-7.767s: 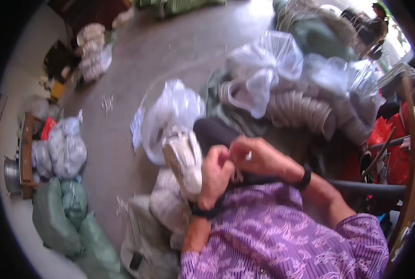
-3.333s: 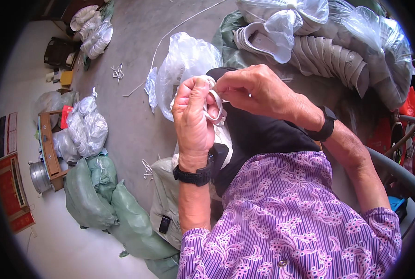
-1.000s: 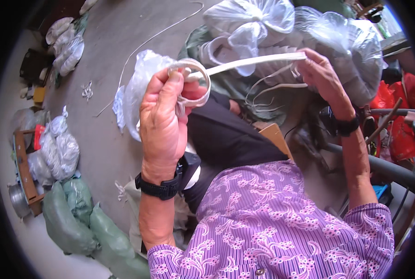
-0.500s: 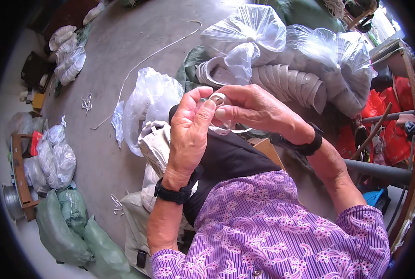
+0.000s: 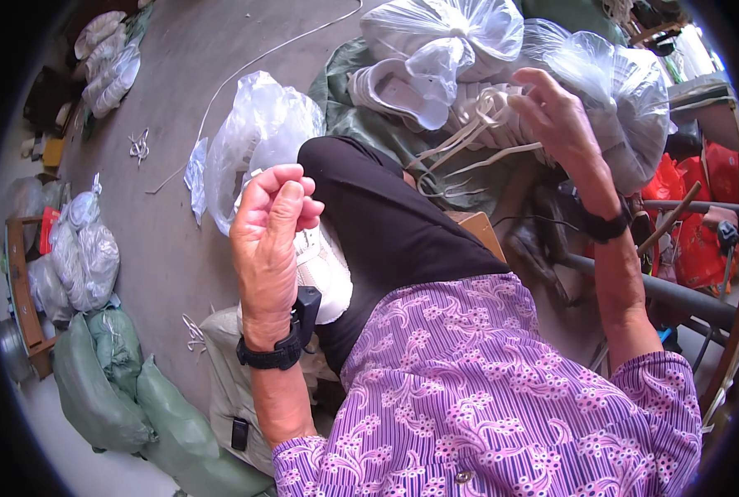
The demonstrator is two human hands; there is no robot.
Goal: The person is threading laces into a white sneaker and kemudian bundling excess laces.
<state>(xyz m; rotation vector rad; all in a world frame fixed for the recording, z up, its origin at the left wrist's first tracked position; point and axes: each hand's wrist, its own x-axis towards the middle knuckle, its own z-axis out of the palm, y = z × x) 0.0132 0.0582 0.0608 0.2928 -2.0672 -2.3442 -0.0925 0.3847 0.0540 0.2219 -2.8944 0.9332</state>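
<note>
My left hand [image 5: 274, 232] is raised beside my left knee. Its fingers are curled and pressed toward the thumb, and nothing shows in them. A white stitched fabric piece [image 5: 324, 277] with a mesh-like patch lies against my black-trousered thigh, just right of that hand and wrist. Farther out, my right hand [image 5: 560, 124] is stretched over a stack of white fabric pieces, its fingers apart. Loops of thin white strip [image 5: 490, 108] are at its fingertips, with ends trailing down and left; whether they still touch the fingers is hard to see.
Clear plastic bags [image 5: 444, 33] of white pieces stand at the far side, on green sheeting [image 5: 345, 91]. A crumpled clear bag [image 5: 262, 116] sits beyond my left hand. Metal bars [image 5: 693, 302] and red bags [image 5: 693, 228] are at right. Green sacks [image 5: 96, 398] lie at lower left.
My hands were together around a coil of white strip; now they are wide apart. The right has swung out to the far right, with the strip loops near it, and the left has moved left and lower.
</note>
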